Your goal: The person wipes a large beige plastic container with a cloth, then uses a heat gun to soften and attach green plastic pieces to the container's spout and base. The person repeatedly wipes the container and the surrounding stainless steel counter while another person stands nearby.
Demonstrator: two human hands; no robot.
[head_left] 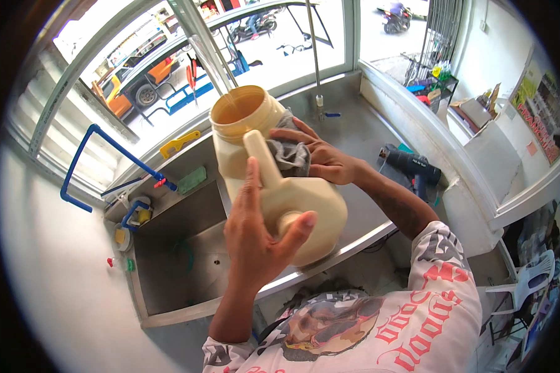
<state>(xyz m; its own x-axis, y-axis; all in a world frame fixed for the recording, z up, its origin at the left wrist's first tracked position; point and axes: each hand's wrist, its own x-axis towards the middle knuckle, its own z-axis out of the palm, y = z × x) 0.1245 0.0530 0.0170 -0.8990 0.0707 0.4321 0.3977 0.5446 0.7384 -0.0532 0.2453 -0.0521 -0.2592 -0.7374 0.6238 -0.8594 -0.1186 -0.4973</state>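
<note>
A large cream plastic jug (pixel 315 208) leans at a slant over the steel sink, its wide round mouth uncapped and pointing up and away. My left hand (pixel 252 239) rests against the jug's near left side, fingers stretched along it beside the handle (pixel 262 158) and thumb spread toward a round knob or spout on its body. On the right, my right hand (pixel 326 152) is closed over a crumpled grey cloth (pixel 289 158), pressing it to the jug's side near the neck. The cloth partly hides that side, and the jug hides some sink behind it.
The steel sink basin (pixel 174 270) lies left, with a green sponge (pixel 193 179) and yellow scraper (pixel 180 143) along its back ledge. Blue pipe (pixel 115 140) juts from the left. A dark heat gun (pixel 410 166) lies right. Behind the windows are street vehicles.
</note>
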